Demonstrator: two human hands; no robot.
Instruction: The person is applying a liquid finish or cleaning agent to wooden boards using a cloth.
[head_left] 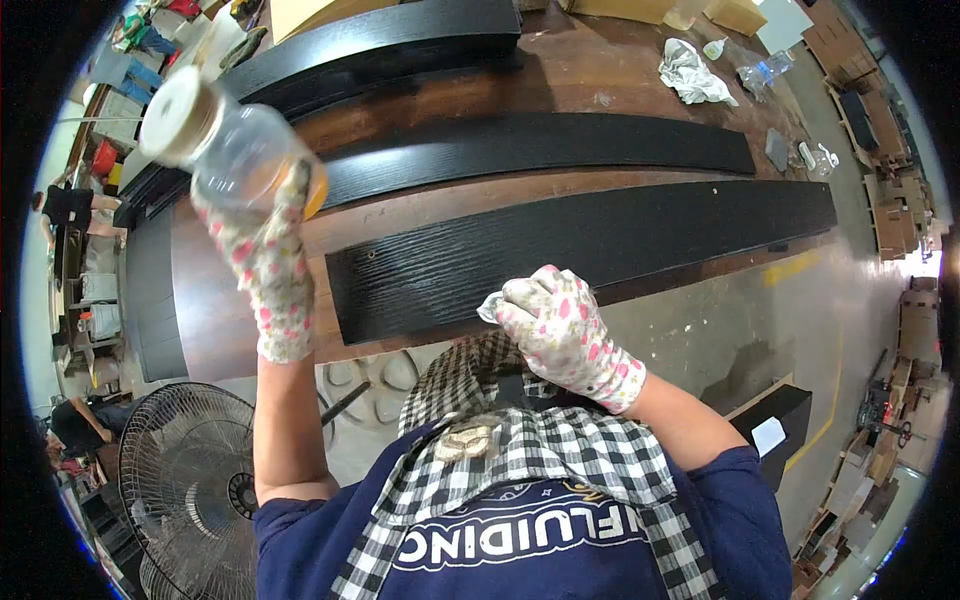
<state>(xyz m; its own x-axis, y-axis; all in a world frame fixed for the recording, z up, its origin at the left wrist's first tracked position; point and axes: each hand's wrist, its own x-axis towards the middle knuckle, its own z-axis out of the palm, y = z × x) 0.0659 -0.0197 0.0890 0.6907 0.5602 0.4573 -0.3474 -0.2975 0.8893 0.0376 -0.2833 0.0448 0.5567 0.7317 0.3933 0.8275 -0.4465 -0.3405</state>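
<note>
My left hand (pixel 262 265), in a white floral glove, is raised at the left and wrapped round a clear bottle (pixel 245 150). Tilted up to the left, the bottle has a white lid and some orange liquid low inside; motion blurs it slightly. My right hand (pixel 565 330), gloved alike, is closed in a fist on a white cloth (pixel 489 307), most of which the fingers hide. It is at the front edge of the nearest black board (pixel 600 235), a long wood-grained panel with a small hole near its left end. A second black board (pixel 540 145) lies behind it.
More black boards (pixel 400 45) are stacked at the back of the brown table (pixel 250 300). A crumpled white rag (pixel 692 72), a clear plastic bottle (pixel 768 70) and a small spray bottle (pixel 818 158) lie at the far right. A floor fan (pixel 185 490) stands at lower left.
</note>
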